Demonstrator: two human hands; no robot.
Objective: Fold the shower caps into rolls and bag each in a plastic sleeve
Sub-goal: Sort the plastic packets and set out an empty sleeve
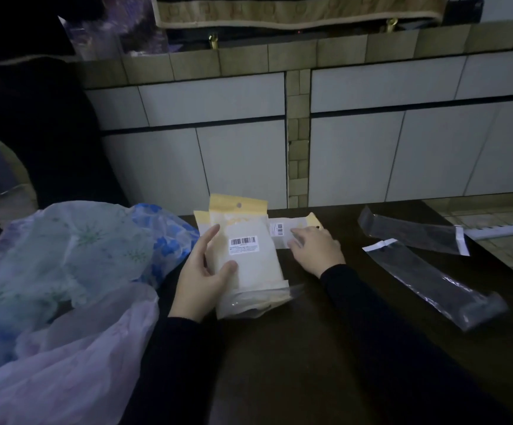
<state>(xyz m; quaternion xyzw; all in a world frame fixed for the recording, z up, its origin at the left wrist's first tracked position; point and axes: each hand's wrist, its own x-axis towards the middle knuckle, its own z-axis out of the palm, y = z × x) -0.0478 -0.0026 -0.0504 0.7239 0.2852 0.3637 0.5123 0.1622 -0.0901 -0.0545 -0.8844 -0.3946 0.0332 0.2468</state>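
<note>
Our left hand (201, 273) pinches a barcoded packet (249, 259), thumb on its front. At its three o'clock, our right hand (316, 248) rests spread-fingered on a flat packet (282, 231). Two plastic sleeves (426, 277) lie farther toward three o'clock.

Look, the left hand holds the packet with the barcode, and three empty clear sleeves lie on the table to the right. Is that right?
Not quite. The head view shows two clear sleeves, not three: one farther back and one nearer. The left hand does hold the barcode packet, and the sleeves lie on the dark table.
</note>
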